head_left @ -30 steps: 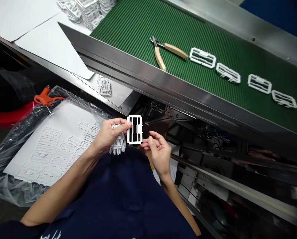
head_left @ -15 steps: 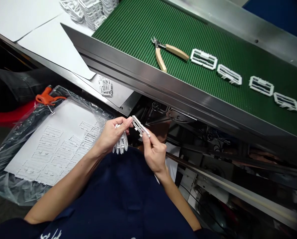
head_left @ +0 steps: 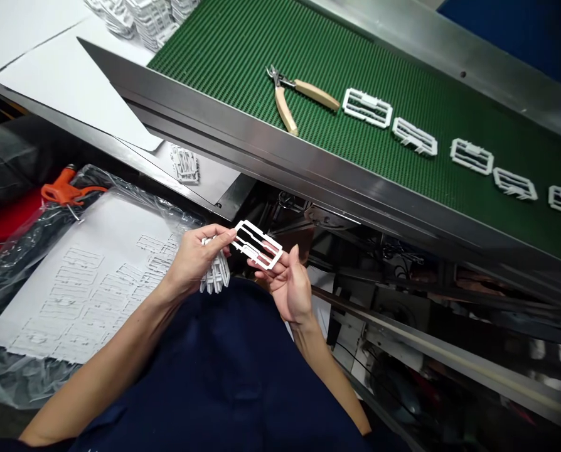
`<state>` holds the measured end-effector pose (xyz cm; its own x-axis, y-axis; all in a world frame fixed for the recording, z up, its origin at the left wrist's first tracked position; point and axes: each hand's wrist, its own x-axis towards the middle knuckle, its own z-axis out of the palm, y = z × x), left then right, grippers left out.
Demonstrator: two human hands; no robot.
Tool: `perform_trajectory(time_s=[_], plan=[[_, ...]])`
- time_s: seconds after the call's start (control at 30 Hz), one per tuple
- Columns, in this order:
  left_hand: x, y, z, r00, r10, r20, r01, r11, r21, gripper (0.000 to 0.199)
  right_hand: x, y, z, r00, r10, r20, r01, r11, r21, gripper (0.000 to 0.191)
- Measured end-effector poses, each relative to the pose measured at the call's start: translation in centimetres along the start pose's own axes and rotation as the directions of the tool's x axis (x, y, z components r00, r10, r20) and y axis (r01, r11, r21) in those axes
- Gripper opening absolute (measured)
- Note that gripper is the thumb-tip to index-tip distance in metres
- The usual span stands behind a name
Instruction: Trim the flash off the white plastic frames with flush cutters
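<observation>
My left hand (head_left: 191, 260) is closed around a small bundle of white plastic frames (head_left: 215, 274). Between its thumb and fingers it also pinches the left end of a single white slotted frame (head_left: 262, 236), which lies tilted with its broad face showing. Under the right end of this frame is my right hand (head_left: 293, 292), palm up. Its fingers are stretched out behind the slots, touching or very near the frame, while its thumb stands up apart from it.
Side cutters (head_left: 285, 94) with tan handles and several white frames (head_left: 368, 108) lie on the green conveyor belt (head_left: 233, 56). Stacked frames (head_left: 151, 25) stand at the back left. An orange air gun (head_left: 64, 188) and a paper sheet bearing frames (head_left: 120, 220) are at left.
The single frame has turned from nearly edge-on to face-up. My right hand has let go of its end and opened beneath it. The whole view has shifted slightly.
</observation>
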<state>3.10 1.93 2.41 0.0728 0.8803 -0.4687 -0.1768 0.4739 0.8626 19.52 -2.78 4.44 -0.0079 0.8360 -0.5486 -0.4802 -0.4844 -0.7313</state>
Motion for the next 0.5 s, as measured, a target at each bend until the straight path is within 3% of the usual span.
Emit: perform_trajectory(time_s=[0.27, 0.5], plan=[[0.26, -0.22, -0.08, 1.000, -0.012, 0.006, 0.012, 1.000, -0.028, 0.027, 0.27, -0.17, -0.15, 0.999, 0.011, 0.031, -0.012, 0.998, 0.060, 0.057], [0.36, -0.30, -0.29, 1.000, -0.003, 0.010, 0.004, 1.000, -0.016, 0.026, 0.37, -0.20, -0.05, 1.000, 0.020, -0.004, -0.020, 1.000, -0.003, 0.059]])
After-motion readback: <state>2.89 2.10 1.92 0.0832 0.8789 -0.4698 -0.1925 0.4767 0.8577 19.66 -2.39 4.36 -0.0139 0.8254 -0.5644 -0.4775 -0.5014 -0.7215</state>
